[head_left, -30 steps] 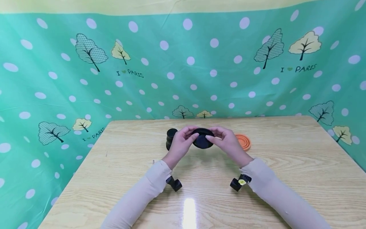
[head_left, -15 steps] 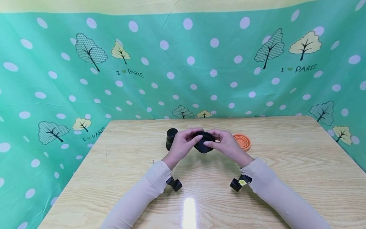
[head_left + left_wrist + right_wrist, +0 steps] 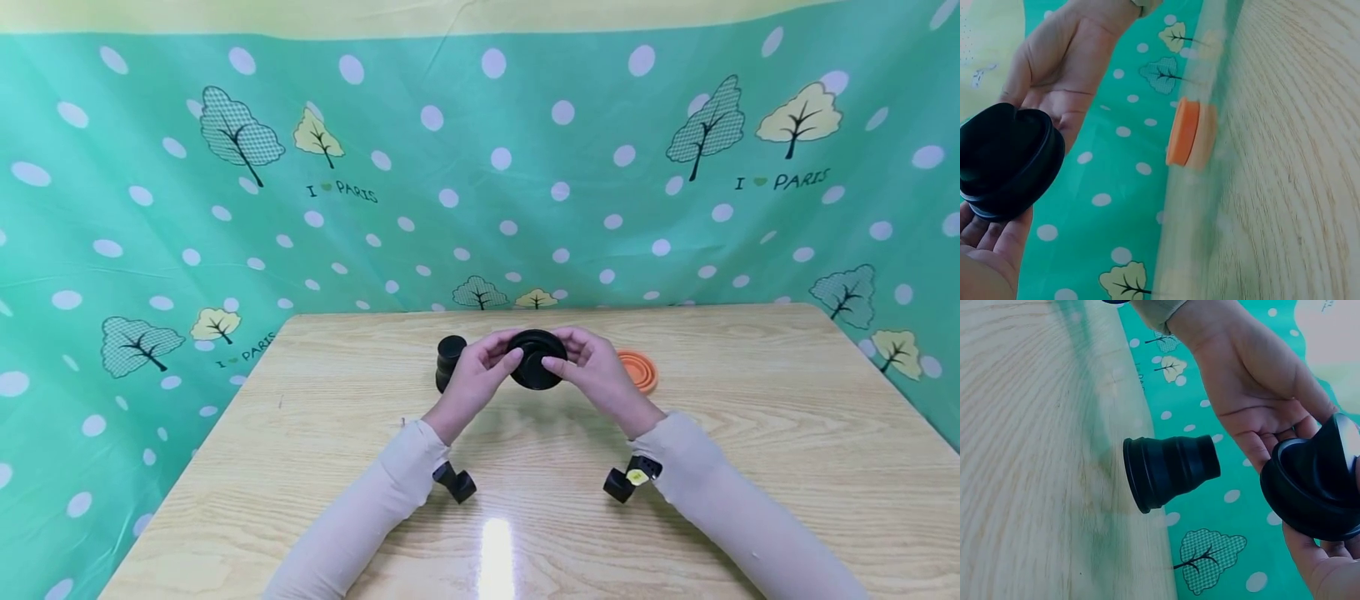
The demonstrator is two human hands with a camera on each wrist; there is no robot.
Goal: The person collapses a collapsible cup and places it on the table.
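Note:
Both hands hold a black collapsible cup [image 3: 537,375] above the middle of the table. My left hand [image 3: 481,369] grips its left side, thumb on the near face and fingers behind. On the other side my right hand [image 3: 596,372] does the same. The cup is partly folded; in the right wrist view its wall [image 3: 1310,481] looks dented and bent inside a thick rim. In the left wrist view the held cup [image 3: 1010,162] is dark, so its folds are hard to make out.
Behind my left hand a second black cup [image 3: 449,357] stands extended, wide rim down, with stepped sides [image 3: 1169,469]. A flattened orange collapsible cup [image 3: 639,372] lies on the wooden table [image 3: 750,433] beyond my right hand. A green patterned cloth [image 3: 405,167] hangs behind.
The held cup dips a little towards me, then rises again, its face now turned more to the head camera. Both thumbs shift on it. The other cups stay put.

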